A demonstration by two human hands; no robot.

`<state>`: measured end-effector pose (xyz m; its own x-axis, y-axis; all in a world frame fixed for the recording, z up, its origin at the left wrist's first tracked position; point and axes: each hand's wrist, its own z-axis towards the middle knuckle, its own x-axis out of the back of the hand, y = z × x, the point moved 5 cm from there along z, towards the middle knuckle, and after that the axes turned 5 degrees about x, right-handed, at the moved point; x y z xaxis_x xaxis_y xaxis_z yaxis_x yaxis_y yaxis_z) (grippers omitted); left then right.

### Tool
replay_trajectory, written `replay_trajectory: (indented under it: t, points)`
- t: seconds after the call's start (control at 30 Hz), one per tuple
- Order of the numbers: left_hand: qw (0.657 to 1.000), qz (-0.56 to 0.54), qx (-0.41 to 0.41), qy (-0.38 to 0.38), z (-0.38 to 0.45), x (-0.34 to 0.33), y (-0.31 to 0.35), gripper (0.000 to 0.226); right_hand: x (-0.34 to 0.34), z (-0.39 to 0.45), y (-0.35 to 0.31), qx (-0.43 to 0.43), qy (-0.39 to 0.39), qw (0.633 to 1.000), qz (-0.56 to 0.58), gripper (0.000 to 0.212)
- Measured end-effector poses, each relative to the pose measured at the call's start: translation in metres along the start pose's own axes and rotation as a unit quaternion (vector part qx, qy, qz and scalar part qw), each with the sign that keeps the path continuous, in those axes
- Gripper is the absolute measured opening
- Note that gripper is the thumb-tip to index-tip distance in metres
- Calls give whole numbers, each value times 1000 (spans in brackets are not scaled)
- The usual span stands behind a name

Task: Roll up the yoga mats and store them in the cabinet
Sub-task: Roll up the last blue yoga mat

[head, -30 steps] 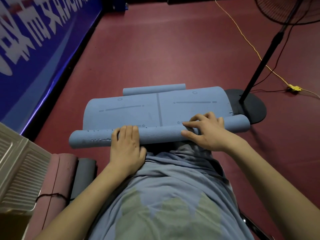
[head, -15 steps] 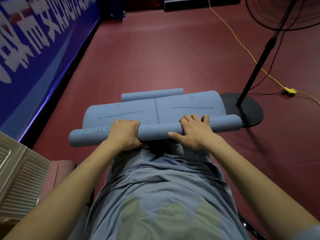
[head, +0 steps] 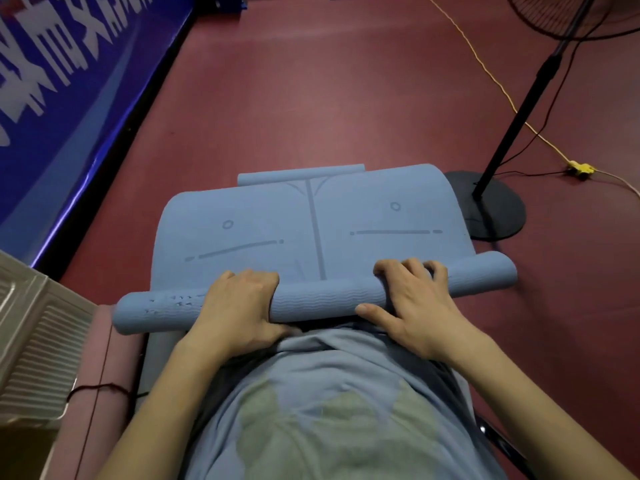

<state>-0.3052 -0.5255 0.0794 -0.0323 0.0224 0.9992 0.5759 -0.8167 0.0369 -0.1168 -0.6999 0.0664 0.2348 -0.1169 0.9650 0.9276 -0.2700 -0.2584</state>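
A blue yoga mat (head: pixel 311 230) lies on the dark red floor in front of me, its near end wound into a roll (head: pixel 329 301) that spans left to right. My left hand (head: pixel 239 310) is curled over the roll left of centre, and my right hand (head: pixel 412 306) grips it right of centre, thumb underneath. The mat's far edge curls into a small roll (head: pixel 301 174) behind the flat part. The flat stretch shows printed lines and circles.
Rolled pink (head: pixel 100 375) and grey (head: pixel 156 355) mats lie at my lower left beside a white ribbed panel (head: pixel 34 348). A fan's black base (head: pixel 491 206) and pole stand at the right, with a yellow cord (head: pixel 485 71) across the floor. A blue banner (head: pixel 69 81) lines the left.
Both hands have shifted from pressing on top of the roll to curling around it. The flat part of the mat looks longer and nearer as my view tipped down.
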Motion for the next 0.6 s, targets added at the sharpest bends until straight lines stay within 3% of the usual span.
replay_trajectory:
  t: [0.13, 0.3, 0.37, 0.5, 0.6]
  points:
    - [993, -115, 1, -23, -11, -4, -10, 64, -4, 6, 3, 4, 0, 1000, 0, 64]
    - [989, -132, 33, -61, 4, -9, -21, 58, 0, 24, 7, 14, 13, 1000, -20, 52]
    - [986, -165, 30, -25, 7, -11, -22, 59, 0, 28, 7, -4, 26, 999, -21, 42]
    - [974, -214, 27, 76, 7, -10, -21, 52, -2, 36, 8, -18, 31, 999, -22, 44]
    - [975, -203, 55, 68, 16, -6, -20, 51, -5, 37, 14, 10, 36, 999, -3, 49]
